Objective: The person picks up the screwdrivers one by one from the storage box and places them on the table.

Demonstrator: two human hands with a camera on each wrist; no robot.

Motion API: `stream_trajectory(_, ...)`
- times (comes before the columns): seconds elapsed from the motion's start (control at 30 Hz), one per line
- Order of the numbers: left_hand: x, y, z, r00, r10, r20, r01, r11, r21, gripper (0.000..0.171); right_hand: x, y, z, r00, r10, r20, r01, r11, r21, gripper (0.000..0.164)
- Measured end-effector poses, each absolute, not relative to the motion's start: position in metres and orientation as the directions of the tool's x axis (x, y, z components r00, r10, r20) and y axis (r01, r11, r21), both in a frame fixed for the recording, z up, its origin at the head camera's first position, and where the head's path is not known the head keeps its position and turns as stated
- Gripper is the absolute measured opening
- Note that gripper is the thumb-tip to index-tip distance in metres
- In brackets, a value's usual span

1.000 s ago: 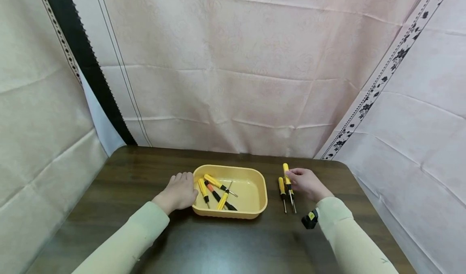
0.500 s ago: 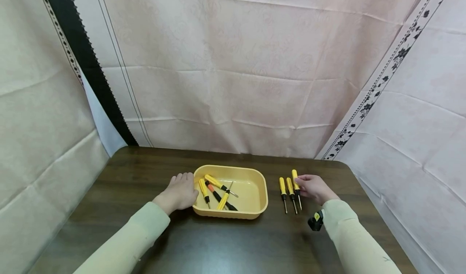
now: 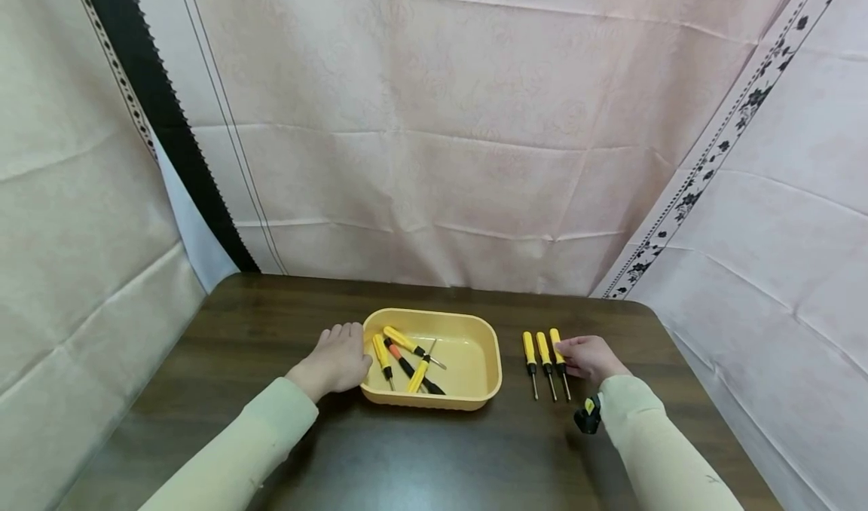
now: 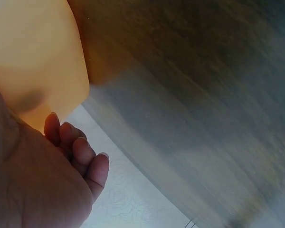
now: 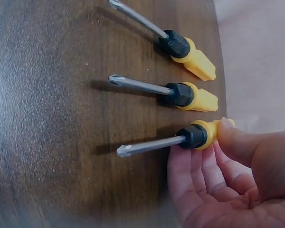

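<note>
The plastic tray (image 3: 468,403) stands between your hands, your left hand (image 3: 334,360) at its rim, grip undeterminable. Just left of your right hand (image 3: 588,357), two Phillips screwdrivers (image 5: 183,95) lie side by side; that hand pinches the third screwdriver (image 5: 194,136) by its yellow handle. Inside the tray: three yellow-handled screwdrivers (image 3: 380,353), plus black-and-orange tooling (image 3: 408,368) partly hidden, count uncertain

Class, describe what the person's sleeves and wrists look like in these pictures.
The left sleeve and right sleeve are long, plain pale-green fabric, each with a smooth band-like cuff. A small black blocky device with a yellow-green patch shows at the right wrist. No gloves are worn.
</note>
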State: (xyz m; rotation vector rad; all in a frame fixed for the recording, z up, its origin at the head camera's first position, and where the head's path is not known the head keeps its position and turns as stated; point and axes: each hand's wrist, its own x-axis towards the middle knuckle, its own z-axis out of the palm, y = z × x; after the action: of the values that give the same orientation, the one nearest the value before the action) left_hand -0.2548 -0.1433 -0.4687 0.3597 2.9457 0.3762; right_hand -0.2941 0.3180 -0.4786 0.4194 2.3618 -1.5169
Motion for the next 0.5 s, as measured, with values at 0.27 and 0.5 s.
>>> stream_trajectory(0.27, -0.2573, -0.1426, -0.4700, -0.962, 0.252, -0.110, 0.217, 0.941, 0.258, 0.037, -0.2955, 0.3145, -0.4791, -0.915, 0.106, -0.389, 0.397, 0.412, -0.821, 0.034)
stream_trajectory(0.5, -0.2573, -0.1422, -0.4680, -0.958, 0.249, -0.143, 0.205, 0.943, 0.263, 0.043, -0.2980, 0.3134, -0.4787, -0.899, 0.155, -0.410, 0.435, 0.442, -0.785, 0.028)
